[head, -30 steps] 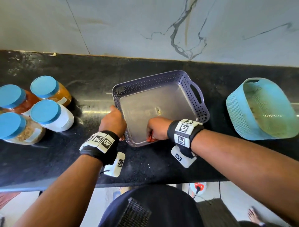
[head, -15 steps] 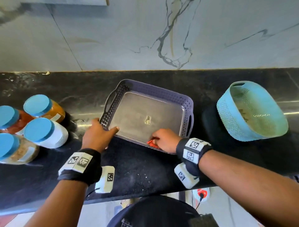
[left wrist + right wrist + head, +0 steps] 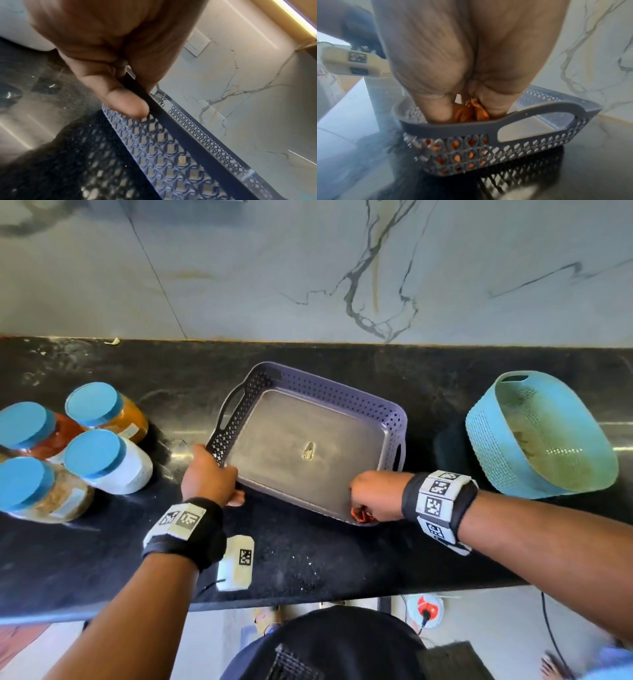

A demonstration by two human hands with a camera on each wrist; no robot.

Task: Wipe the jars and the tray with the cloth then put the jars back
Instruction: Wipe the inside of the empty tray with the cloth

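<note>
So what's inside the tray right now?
The right hand presses an orange cloth into the tray's near corner; a small speck lies mid-floor. The floor under the hand is hidden.

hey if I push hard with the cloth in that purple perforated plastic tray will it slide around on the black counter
Probably, unless braced. The purple perforated plastic tray is empty and thin-walled, so likely light, and the glossy black counter looks slick. The left hand grips its rim, which should steady it. The right hand presses the orange cloth into a corner, so it may pivot.
</note>
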